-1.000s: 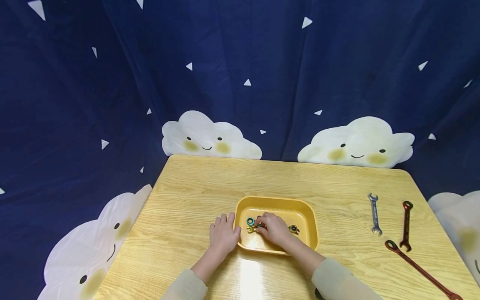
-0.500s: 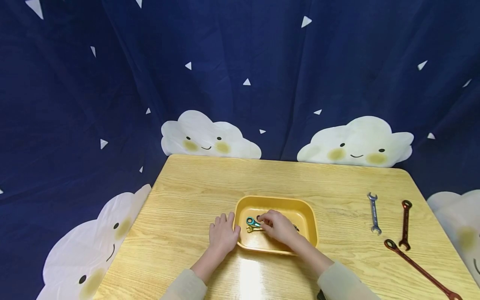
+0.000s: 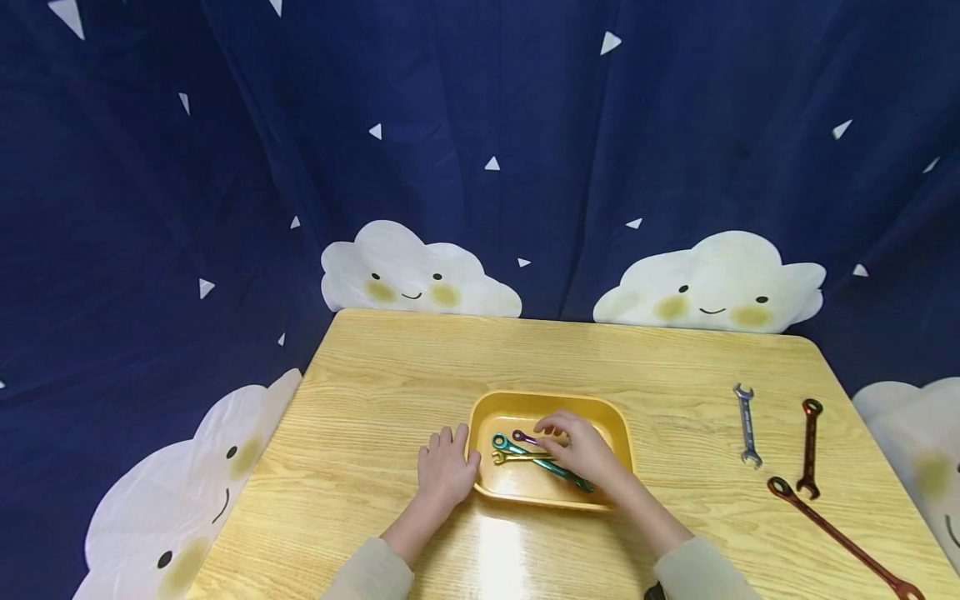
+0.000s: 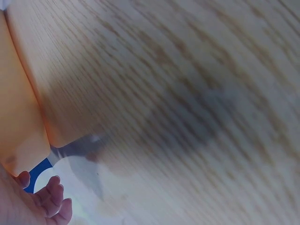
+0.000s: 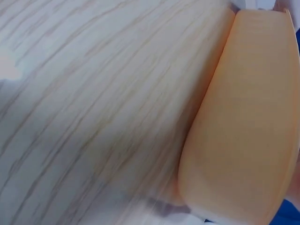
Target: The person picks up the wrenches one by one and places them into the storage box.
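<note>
A big blue curtain with smiling clouds is hanging past the hands. The wooden worktop is lying under them. A yellow tray is sitting between the hands. The left hand is resting wide by the tray, with its thumb touching the rim. The right hand is bending its fingers inside the tray; I cannot tell if it is pinching anything. Right of that hand, a long red wrench is lying. In the tray, a teal wrench is slanting from near the left thumb towards the right wrist. Right of the right hand again, a short red wrench and a silver wrench are lying. A gold wrench is crossing the teal one, reaching the right thumb. A little purple wrench is poking out by the right fingertips.
</note>
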